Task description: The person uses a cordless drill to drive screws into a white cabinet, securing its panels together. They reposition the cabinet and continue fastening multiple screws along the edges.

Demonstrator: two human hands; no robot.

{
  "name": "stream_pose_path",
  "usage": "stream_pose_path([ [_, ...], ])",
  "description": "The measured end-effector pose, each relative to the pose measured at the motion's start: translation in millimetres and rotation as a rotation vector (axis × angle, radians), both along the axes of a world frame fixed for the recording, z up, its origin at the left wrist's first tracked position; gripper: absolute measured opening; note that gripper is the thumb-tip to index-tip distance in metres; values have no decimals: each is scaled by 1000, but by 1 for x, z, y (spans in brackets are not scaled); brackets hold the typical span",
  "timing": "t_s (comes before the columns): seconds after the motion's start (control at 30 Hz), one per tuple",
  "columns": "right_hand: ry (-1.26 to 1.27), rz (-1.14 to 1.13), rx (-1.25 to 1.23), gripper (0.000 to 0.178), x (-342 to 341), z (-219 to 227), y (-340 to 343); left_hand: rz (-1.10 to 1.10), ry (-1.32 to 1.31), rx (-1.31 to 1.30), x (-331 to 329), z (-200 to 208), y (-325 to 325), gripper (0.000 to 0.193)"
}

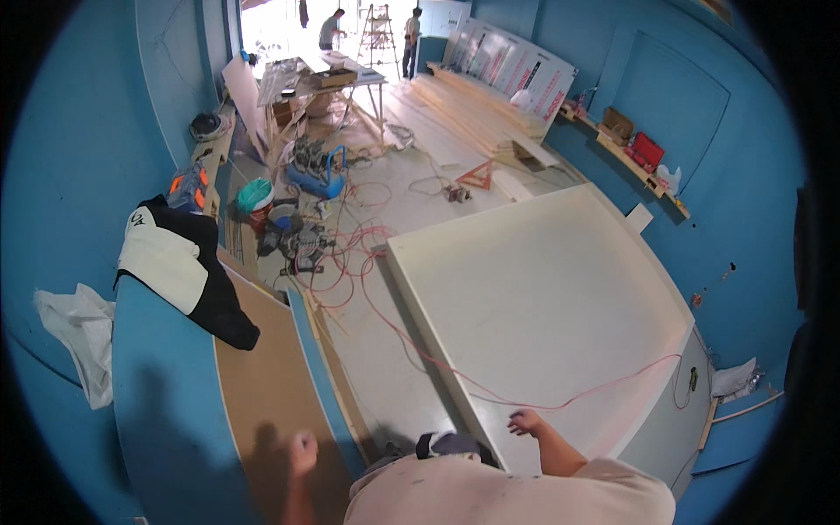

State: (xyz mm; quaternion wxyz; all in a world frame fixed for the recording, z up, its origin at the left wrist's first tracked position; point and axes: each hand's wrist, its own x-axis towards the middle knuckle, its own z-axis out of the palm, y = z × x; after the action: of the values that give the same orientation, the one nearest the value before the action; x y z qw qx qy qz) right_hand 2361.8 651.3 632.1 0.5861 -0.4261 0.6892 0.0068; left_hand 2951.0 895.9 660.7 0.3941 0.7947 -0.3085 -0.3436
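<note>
My left hand [304,452], fingers curled in with nothing visible in them, is above the brown strip of a large blue and brown board [262,385]. Its shadow falls on that strip. My right hand [525,423] is over the near part of a big shallow white frame [420,302] with raised edges. Its fingers are loosely bent and apart, and it holds nothing. A thin red hose [560,408] crosses the frame just beyond this hand; whether they touch I cannot tell.
A black and cream jacket [188,262] lies over the board. Ahead are a blue compressor [324,179], tangled red hose [354,245], a bucket [256,199] and a cluttered worktable [324,77]. Timber planks [472,109] are stacked at the far right. Two people [411,42] stand near a ladder [378,39].
</note>
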Motion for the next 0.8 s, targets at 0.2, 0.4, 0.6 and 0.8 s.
stream_pose_path([
  [0.2, 47, 288, -1, 37, 109, -28, -120, -235, -896, -1036, 24, 386, -201, 12],
  [0.4, 34, 153, 35, 39, 215, -42, -257, -424, -1193, -1359, 104, 446, -326, 12],
  [0.6, 292, 681, 159, 18, 191, -167, -354, -408, -1043, -1375, 190, 477, -497, 11],
  [0.8, 98, 110, 144, 23, 292, -103, -448, -492, -739, -1228, 241, 495, -652, 11],
])
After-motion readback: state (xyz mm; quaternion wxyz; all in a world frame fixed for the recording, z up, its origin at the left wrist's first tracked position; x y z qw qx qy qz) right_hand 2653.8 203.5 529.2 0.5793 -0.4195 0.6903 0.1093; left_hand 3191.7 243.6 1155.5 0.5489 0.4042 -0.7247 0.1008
